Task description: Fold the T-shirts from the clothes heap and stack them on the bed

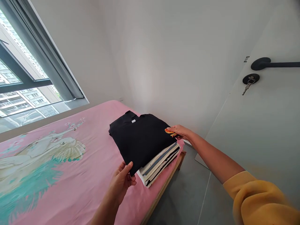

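Note:
A folded black T-shirt (142,137) with a white neck label and a red-and-yellow print lies over a stack of folded clothes (161,162) in white, cream, blue and black. My left hand (123,178) pinches the shirt's near left corner between thumb and fingers. At the right edge, beside the print, my right hand (180,131) grips the shirt with the thumb on top. The shirt's near edge hangs slightly past the stack on the left. Most of the stack's top is hidden under the black cloth.
The stack rests near the edge of a bed with a pink sheet (93,175) printed with white birds. A wooden bed frame (161,200) borders the grey tiled floor (187,193). On the right is a door with a black handle (262,63) and keys (248,84); a window (23,84) is at left.

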### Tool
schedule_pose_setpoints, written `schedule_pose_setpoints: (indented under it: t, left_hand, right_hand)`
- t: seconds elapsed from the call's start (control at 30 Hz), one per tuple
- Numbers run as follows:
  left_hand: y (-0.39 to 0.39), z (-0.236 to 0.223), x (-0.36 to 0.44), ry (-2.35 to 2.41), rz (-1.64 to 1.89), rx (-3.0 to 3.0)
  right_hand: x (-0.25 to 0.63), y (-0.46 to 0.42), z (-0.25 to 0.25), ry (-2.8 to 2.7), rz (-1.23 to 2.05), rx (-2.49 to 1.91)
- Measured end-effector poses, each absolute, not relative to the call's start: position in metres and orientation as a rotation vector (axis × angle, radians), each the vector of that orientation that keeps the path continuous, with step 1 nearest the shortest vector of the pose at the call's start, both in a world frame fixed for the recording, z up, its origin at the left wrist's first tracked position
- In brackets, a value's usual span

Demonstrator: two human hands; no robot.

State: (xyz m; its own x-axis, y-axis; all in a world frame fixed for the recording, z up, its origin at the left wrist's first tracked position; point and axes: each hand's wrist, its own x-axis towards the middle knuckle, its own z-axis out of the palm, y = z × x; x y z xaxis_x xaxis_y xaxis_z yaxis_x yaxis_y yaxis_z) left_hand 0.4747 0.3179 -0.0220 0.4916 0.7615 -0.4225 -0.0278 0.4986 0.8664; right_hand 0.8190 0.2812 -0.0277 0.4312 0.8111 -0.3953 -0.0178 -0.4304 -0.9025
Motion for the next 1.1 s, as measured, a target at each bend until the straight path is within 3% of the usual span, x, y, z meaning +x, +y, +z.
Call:
schedule_pose_setpoints:
  t: [0.23, 0.53, 0.63, 0.73, 0.87, 1.1]
  left_hand:
    - [0.316, -0.012, 0.471, 0.901, 0.668, 0.961]
    - [0.309, -0.033, 0.458, 0.908, 0.591, 0.941]
    - [0.303, -0.035, 0.448, 0.921, 0.597, 0.929]
    - [0.29, -0.043, 0.437, 0.967, 0.62, 0.907]
    - [0.258, -0.063, 0.428, 0.984, 0.614, 0.842]
    - [0.189, -0.141, 0.367, 0.979, 0.441, 0.762]
  right_hand:
    - [0.815, 0.275, -0.015, -0.699, 0.967, -1.732]
    - [0.807, 0.262, -0.04, -0.677, 0.843, -1.828]
    - [0.808, 0.253, -0.031, -0.667, 0.676, -1.89]
    - [0.791, 0.242, -0.017, -0.753, 0.282, -1.906]
    - [0.732, 0.237, 0.004, -1.209, -0.156, -1.756]
    - [0.652, 0.253, -0.006, -1.689, -0.058, -2.01]
